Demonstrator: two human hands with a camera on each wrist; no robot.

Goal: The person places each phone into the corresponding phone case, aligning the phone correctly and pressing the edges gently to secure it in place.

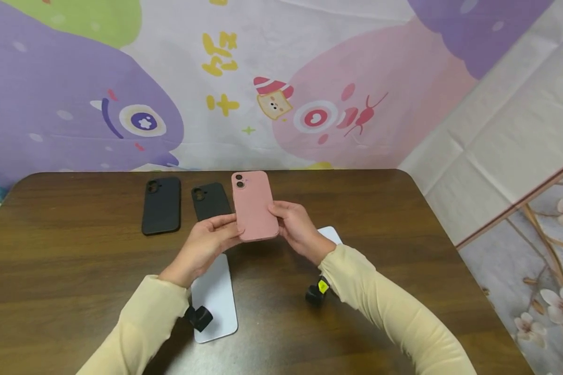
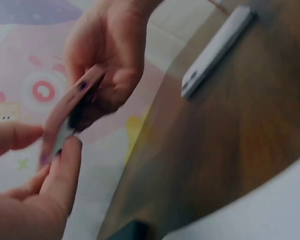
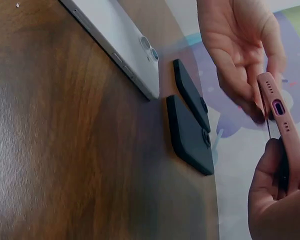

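Both hands hold a phone in a pink case above the table, its back with two camera rings facing the head view. My left hand pinches the lower left edge between thumb and fingers. On the opposite edge, my right hand grips with the thumb on the back and fingers behind. In the right wrist view the pink case shows its bottom end, with a port cutout and small speaker holes. A dark strip runs along the pink case on its front side in the left wrist view.
Two black phone cases lie near the table's back edge. A white phone lies below the left forearm, and another white phone is partly hidden behind the right wrist. A printed cloth hangs behind the brown table.
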